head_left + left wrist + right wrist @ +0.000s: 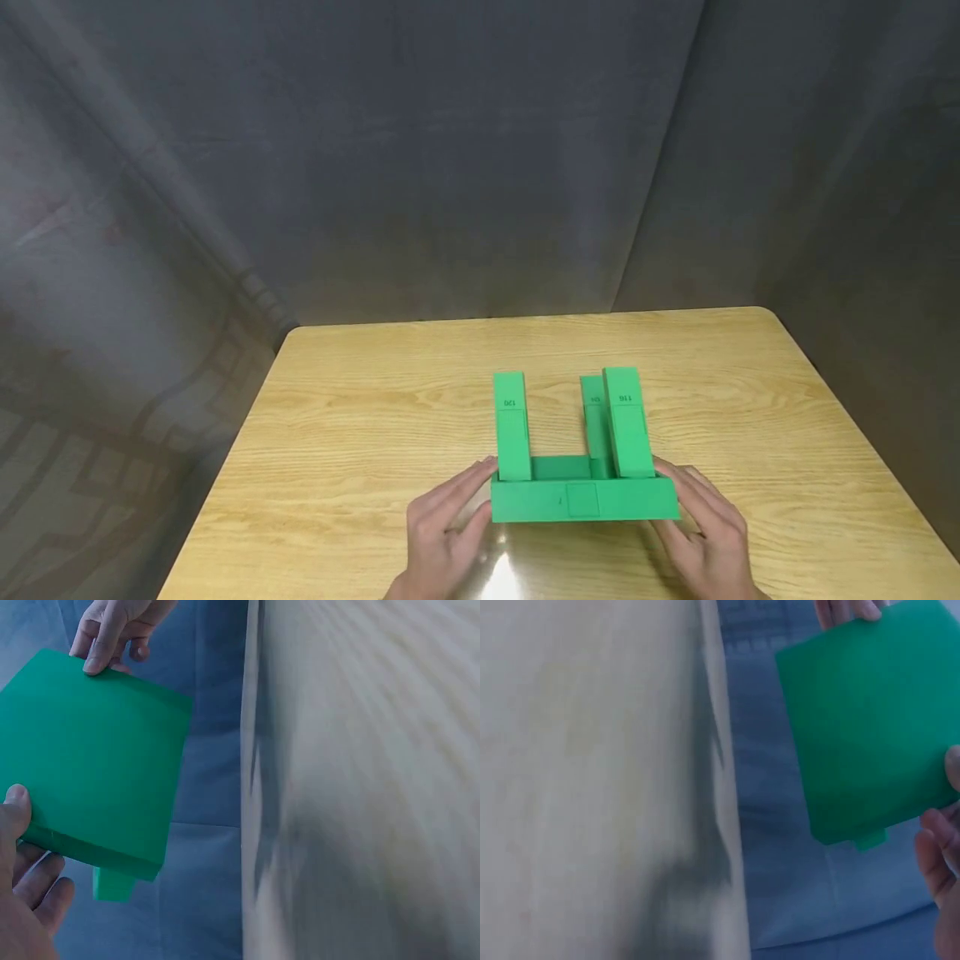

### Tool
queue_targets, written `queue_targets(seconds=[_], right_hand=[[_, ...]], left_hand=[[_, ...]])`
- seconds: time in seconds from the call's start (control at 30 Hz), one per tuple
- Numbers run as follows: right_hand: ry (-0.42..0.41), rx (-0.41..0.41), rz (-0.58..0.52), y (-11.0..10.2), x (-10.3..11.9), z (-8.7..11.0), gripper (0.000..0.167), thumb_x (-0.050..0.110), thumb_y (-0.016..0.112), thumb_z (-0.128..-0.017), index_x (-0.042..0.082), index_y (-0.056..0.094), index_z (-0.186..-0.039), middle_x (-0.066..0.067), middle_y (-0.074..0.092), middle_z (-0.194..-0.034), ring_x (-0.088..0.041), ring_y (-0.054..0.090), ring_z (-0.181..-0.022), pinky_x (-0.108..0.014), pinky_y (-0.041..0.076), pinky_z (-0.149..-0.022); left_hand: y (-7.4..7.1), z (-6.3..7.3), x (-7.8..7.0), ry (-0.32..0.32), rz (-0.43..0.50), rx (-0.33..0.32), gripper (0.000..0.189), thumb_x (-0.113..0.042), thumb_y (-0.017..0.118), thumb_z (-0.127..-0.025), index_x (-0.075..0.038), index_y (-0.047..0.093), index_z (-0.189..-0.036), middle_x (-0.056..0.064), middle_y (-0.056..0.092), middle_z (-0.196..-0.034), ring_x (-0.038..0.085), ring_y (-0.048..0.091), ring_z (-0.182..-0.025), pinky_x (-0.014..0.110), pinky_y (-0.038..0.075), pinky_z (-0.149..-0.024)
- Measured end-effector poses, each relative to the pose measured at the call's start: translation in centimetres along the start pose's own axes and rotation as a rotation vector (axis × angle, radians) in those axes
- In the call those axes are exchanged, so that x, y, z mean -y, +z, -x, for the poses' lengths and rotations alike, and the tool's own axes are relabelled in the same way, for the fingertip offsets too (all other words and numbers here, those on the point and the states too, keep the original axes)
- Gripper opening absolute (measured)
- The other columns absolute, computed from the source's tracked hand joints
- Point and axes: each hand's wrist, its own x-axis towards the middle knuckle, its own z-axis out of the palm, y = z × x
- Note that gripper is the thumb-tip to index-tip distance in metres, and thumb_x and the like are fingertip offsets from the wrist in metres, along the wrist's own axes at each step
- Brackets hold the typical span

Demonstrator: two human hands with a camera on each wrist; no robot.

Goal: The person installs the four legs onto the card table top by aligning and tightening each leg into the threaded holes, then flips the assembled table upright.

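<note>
Both hands hold up a green block structure between them, tilted and lifted off the tabletop. Its broad base (630, 502) faces me edge-on, and three upright posts rise from it: a left post (512, 433) printed 120, a right post (630, 429) printed 116, and a thinner-looking rear post (594, 412). The left hand (444, 529) pinches the left edge, and the right hand (708, 529) pinches the right edge. In the left wrist view the flat, plain underside (90, 750) shows, with a thumb pressed on it at either side. The right wrist view shows that same underside (877, 720).
A light wooden table (337, 417) with rounded far corners lies beneath the hands. Dark grey fabric (450, 167) hangs behind it and along both sides. Light glares off the tabletop between the hands, near the front.
</note>
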Motion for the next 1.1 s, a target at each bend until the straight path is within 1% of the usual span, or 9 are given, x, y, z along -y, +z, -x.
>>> queue_targets(seconds=[0.1, 0.2, 0.37, 0.5, 0.67, 0.77, 0.9, 1.0, 1.1], right_hand=[[0.002, 0.016, 0.012, -0.1, 0.2, -0.6, 0.055, 0.030, 0.074, -0.108, -0.024, 0.071, -0.118, -0.003, 0.076, -0.137, -0.001, 0.069, -0.120, -0.011, 0.053, -0.105], [0.058, 0.017, 0.038, -0.3, 0.1, -0.3, 0.064, 0.035, 0.076, -0.105, -0.026, 0.068, -0.121, 0.003, 0.074, -0.138, -0.001, 0.070, -0.123, -0.010, 0.054, -0.103], [0.104, -0.038, -0.044, -0.5, -0.1, -0.4, 0.083, 0.033, 0.083, -0.100, -0.035, 0.047, -0.131, 0.005, 0.074, -0.135, 0.000, 0.074, -0.118, -0.011, 0.056, -0.102], [0.109, -0.048, -0.086, -0.5, -0.4, -0.6, 0.084, 0.030, 0.083, -0.101, -0.035, 0.039, -0.131, 0.007, 0.075, -0.127, 0.000, 0.074, -0.110, -0.010, 0.054, -0.098], [0.196, 0.005, -0.178, -0.5, -0.4, -0.9, 0.073, 0.014, 0.077, -0.105, -0.034, 0.030, -0.133, 0.002, 0.075, -0.126, -0.005, 0.074, -0.105, -0.012, 0.058, -0.092], [0.291, 0.029, -0.252, -0.5, -0.2, -1.2, 0.058, -0.006, 0.071, -0.104, -0.030, 0.028, -0.135, 0.001, 0.073, -0.126, -0.004, 0.075, -0.102, -0.011, 0.059, -0.084], [0.465, 0.014, -0.333, -0.3, -0.1, -1.7, 0.044, -0.031, 0.059, -0.096, -0.015, 0.039, -0.132, -0.002, 0.075, -0.117, -0.006, 0.077, -0.096, -0.013, 0.060, -0.077], [0.619, -0.003, -0.338, -0.1, -0.2, -2.2, 0.042, -0.030, 0.056, -0.097, -0.001, 0.047, -0.126, -0.002, 0.076, -0.109, -0.008, 0.079, -0.092, -0.015, 0.061, -0.077], [0.736, -0.001, -0.327, 0.1, -0.4, -2.5, 0.033, -0.022, 0.058, -0.102, 0.003, 0.048, -0.121, -0.001, 0.077, -0.104, -0.008, 0.078, -0.090, -0.016, 0.061, -0.078]], left_hand=[[-0.1, -0.6, 0.0, -0.010, -0.005, 0.011, 0.029, -0.008, 0.073, -0.108, 0.017, 0.074, -0.122, 0.033, 0.079, -0.110, 0.042, 0.083, -0.095, 0.033, 0.066, -0.095], [-0.2, -1.1, -0.3, -0.067, -0.013, 0.034, 0.033, -0.014, 0.074, -0.108, 0.013, 0.074, -0.126, 0.029, 0.080, -0.113, 0.038, 0.083, -0.096, 0.031, 0.066, -0.095], [-0.4, -1.7, -0.7, -0.152, 0.007, 0.071, 0.039, -0.021, 0.078, -0.105, 0.007, 0.073, -0.133, 0.021, 0.081, -0.116, 0.031, 0.083, -0.099, 0.030, 0.067, -0.095], [-0.6, -2.1, -1.2, -0.245, 0.028, 0.079, 0.042, -0.021, 0.081, -0.103, 0.004, 0.072, -0.136, 0.018, 0.082, -0.114, 0.029, 0.083, -0.096, 0.029, 0.067, -0.092], [-0.9, -2.8, -2.0, -0.459, 0.128, 0.073, 0.058, -0.002, 0.088, -0.094, 0.002, 0.062, -0.146, 0.016, 0.083, -0.107, 0.023, 0.082, -0.091, 0.031, 0.069, -0.084], [-0.9, -3.3, -2.5, -0.675, 0.227, 0.049, 0.062, 0.006, 0.086, -0.092, -0.001, 0.055, -0.145, 0.014, 0.083, -0.105, 0.020, 0.082, -0.089, 0.036, 0.071, -0.078], [-0.7, -4.3, -2.7, -0.940, 0.317, -0.007, 0.056, 0.004, 0.084, -0.093, -0.004, 0.053, -0.139, 0.013, 0.083, -0.102, 0.020, 0.080, -0.077, 0.037, 0.071, -0.070], [-0.5, -4.9, -2.3, -1.044, 0.326, -0.019, 0.051, 0.001, 0.085, -0.093, -0.004, 0.054, -0.133, 0.012, 0.083, -0.097, 0.020, 0.079, -0.076, 0.034, 0.069, -0.069], [-0.3, -5.0, -1.5, -1.093, 0.318, -0.008, 0.046, -0.003, 0.086, -0.094, -0.001, 0.056, -0.128, 0.012, 0.083, -0.095, 0.019, 0.080, -0.083, 0.032, 0.068, -0.077]])
